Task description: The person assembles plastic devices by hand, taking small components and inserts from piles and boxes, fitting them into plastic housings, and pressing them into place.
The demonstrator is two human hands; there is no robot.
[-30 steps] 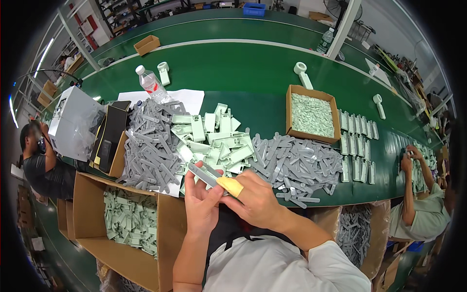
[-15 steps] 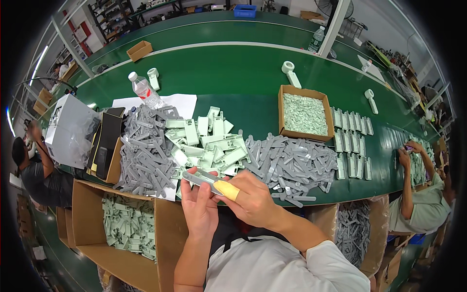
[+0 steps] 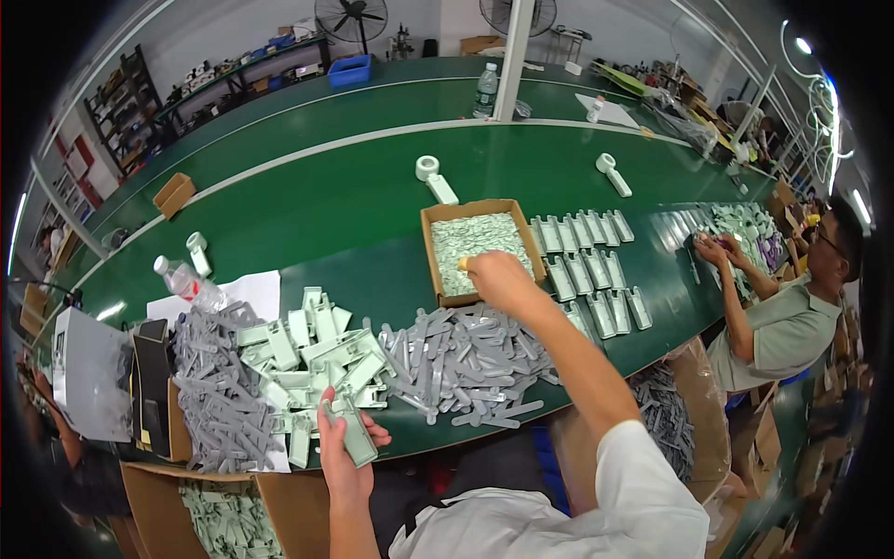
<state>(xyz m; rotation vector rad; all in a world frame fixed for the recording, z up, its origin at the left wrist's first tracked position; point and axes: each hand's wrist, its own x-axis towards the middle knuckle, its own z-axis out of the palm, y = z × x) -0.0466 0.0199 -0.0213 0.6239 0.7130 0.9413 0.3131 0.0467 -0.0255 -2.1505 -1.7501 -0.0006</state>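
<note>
The hands are working apart: the left hand (image 3: 345,475) is holding one pale green plastic housing (image 3: 352,436), seemingly unfinished, at the near edge; the right hand (image 3: 503,281) is hovering over a farther carton (image 3: 456,300) of small pale pieces (image 3: 466,238), its grip hidden. Nearby, loose housings (image 3: 282,345) and grey strips (image 3: 466,359) are lying heaped, apparently left to do; lined-up housings (image 3: 579,271) farther right are looking done.

Workshop: workbench (image 3: 326,196), heaped parts (image 3: 340,348)

Greyish-green casing (image 3: 357,440), grey strips (image 3: 466,359), green tabletop (image 3: 345,205)
</note>
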